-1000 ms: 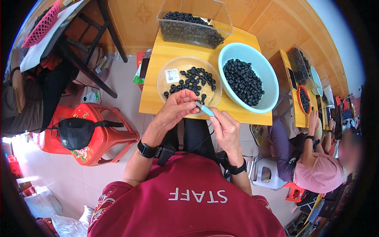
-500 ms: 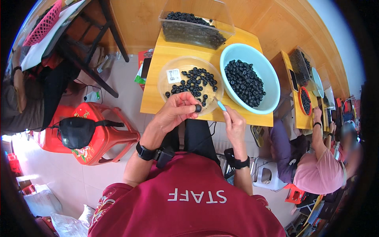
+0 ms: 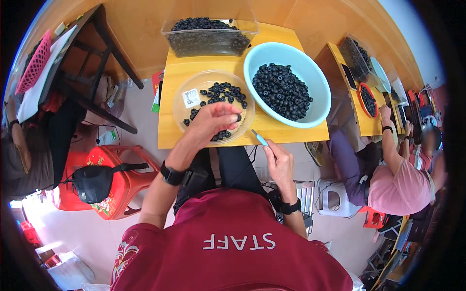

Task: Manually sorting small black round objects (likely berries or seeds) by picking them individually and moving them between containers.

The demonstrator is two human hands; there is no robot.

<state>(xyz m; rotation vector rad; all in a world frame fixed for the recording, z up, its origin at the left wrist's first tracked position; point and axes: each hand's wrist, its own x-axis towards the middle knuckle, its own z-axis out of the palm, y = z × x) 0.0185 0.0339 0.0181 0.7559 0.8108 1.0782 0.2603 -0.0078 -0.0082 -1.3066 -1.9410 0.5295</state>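
Note:
My left hand (image 3: 213, 127) is closed in a pinch on a small black ring-like part (image 3: 238, 118), above the near side of a shallow clear round tray (image 3: 180, 107). Several more black parts (image 3: 227, 91) lie loose in that tray, some of them hidden beneath my hand. To the right, my right hand (image 3: 280, 164) grips a small tool with a light blue handle (image 3: 261, 140) and a thin grey tip, perhaps a trimming knife. Its tip points up and left, apart from the held part, near the table's front edge.
A light blue basin (image 3: 324, 99) heaped with black parts stands right of the tray. Behind is a clear plastic bin (image 3: 245, 30) of similar parts. A red stool (image 3: 138, 182) bearing a black bag is at left. People sit at both sides, one in a pink shirt (image 3: 400, 189).
The whole view has shifted. My left hand has moved further over the tray with the black part. My right hand and the tool have drawn back toward me, away from the tray.

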